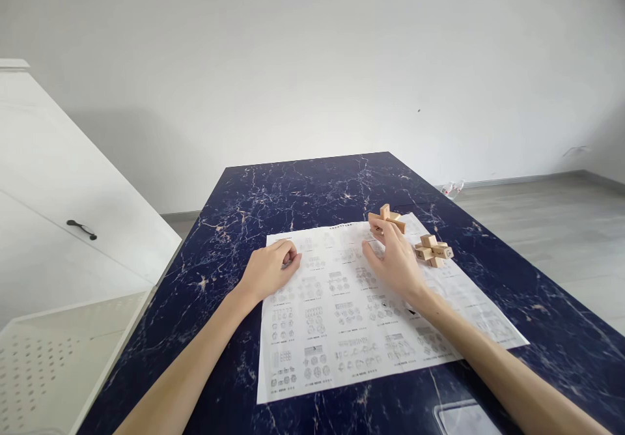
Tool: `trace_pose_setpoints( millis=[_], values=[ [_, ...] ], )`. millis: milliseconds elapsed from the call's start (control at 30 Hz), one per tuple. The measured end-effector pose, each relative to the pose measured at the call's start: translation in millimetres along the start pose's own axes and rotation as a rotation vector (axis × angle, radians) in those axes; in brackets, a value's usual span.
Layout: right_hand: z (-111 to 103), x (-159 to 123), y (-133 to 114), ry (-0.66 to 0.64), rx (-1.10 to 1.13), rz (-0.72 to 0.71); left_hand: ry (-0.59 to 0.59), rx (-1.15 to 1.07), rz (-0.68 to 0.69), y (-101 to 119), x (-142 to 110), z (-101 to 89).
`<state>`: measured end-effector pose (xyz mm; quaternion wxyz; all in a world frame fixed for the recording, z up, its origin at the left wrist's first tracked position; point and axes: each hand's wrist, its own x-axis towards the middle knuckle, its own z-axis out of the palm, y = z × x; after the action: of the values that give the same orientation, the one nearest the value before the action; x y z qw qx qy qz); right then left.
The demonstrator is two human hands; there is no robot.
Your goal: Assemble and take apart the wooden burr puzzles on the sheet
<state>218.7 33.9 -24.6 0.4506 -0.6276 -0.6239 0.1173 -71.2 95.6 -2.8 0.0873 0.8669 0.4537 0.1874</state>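
My left hand (276, 267) lies loosely curled at the left edge of a printed instruction sheet (336, 327), with nothing visible in its fingers. With its fingers on a wooden interlocking burr puzzle (394, 221), my right hand (396, 259) is over the sheet's upper right part. The thumb stands apart from the fingers, and part of that puzzle is hidden behind them. Just right of this hand, a second wooden burr puzzle (433, 251), with letters on its ends, sits on the sheet. Small diagrams and lines of text cover the paper.
The dark blue marble-patterned table (303, 194) reaches toward a pale wall. A flat, glossy pale-edged object (466, 419) lies at the near right. To the left stands a white cabinet (73, 181) with a black handle, near a perforated cream surface (63, 350).
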Motion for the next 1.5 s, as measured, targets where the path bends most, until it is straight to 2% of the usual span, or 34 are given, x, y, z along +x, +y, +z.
trace_pose_setpoints(
  millis=[133,400,633,800,867,967,1067,1167,1333,1500],
  values=[
    [-3,1,-5,0.010,0.079,-0.033,-0.003,0.000,-0.003,-1,0,1.0],
    [-4,-1,-15,-0.010,0.400,-0.020,-0.016,0.003,-0.010,1,-1,-0.5],
    [-10,0,-20,-0.155,0.778,0.141,-0.014,-0.007,-0.010,1,-1,-1.5],
    [-11,-2,-19,-0.246,0.979,0.169,-0.012,-0.038,0.013,11,-4,-5.3],
    [-11,-4,-19,-0.301,1.017,0.167,-0.001,-0.116,0.043,21,-7,-8.0],
    [-12,-6,-20,-0.352,1.058,0.172,0.026,-0.367,0.073,38,-11,-11.9],
    [-14,-6,-22,-0.364,1.092,0.163,-0.111,-0.606,0.127,49,-14,-11.8],
    [-13,-8,-24,-0.431,1.100,0.131,-0.176,-0.780,0.151,54,-15,-7.3],
    [-7,-15,-28,-0.583,1.088,0.077,-0.196,-0.834,0.116,63,-15,-2.2],
    [-5,-17,-31,-0.617,1.054,0.040,-0.206,-0.808,0.092,67,-16,-3.8]
  ],
)
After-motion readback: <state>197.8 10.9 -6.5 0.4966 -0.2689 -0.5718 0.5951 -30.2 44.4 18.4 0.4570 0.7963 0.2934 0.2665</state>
